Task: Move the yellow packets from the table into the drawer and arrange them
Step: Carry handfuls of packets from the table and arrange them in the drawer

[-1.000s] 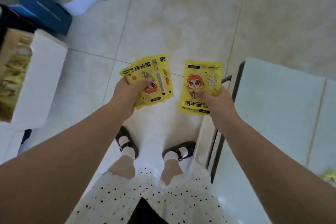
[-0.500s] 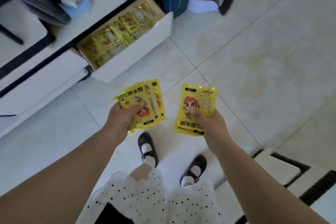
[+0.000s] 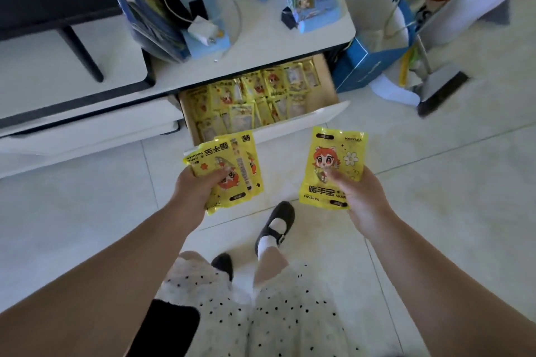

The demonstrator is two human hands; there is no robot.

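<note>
Over a tiled floor [image 3: 435, 211], a white cabinet [image 3: 72, 124] stood with its drawer [image 3: 304, 122] pulled open, rows of yellow packets [image 3: 255, 95] filling it. A blue box [image 3: 368, 66] sat on the floor just right of the drawer, and a charger [image 3: 203, 29] lay on the cabinet top. The left hand [image 3: 194, 191] gripped a fanned stack [image 3: 232, 165] of packets, thumb across the front. The right hand [image 3: 359, 197] pinched a single packet [image 3: 333, 165], held upright, just before the drawer front. The two hands were apart.
</note>
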